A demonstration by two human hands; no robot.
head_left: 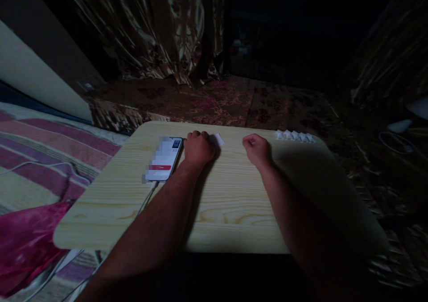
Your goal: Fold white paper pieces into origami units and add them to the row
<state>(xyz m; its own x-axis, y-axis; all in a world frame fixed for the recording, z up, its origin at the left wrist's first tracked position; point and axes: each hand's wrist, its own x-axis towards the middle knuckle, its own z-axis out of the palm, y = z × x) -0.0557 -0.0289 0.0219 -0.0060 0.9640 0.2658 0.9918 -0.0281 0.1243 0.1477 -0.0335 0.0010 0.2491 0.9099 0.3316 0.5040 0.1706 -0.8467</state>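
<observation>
My left hand rests as a fist on a light wooden table, knuckles forward. A small white paper piece sticks out at its right side, touching the fingers. My right hand lies a little to the right, also curled into a fist, with nothing visible in it. Left of my left hand lies a lit phone with a cable running off the table's front.
A row of several small white folded paper shapes sits at the table's far right edge. Striped bedding and a pink plastic bag lie to the left. Dark patterned carpet and curtains are beyond.
</observation>
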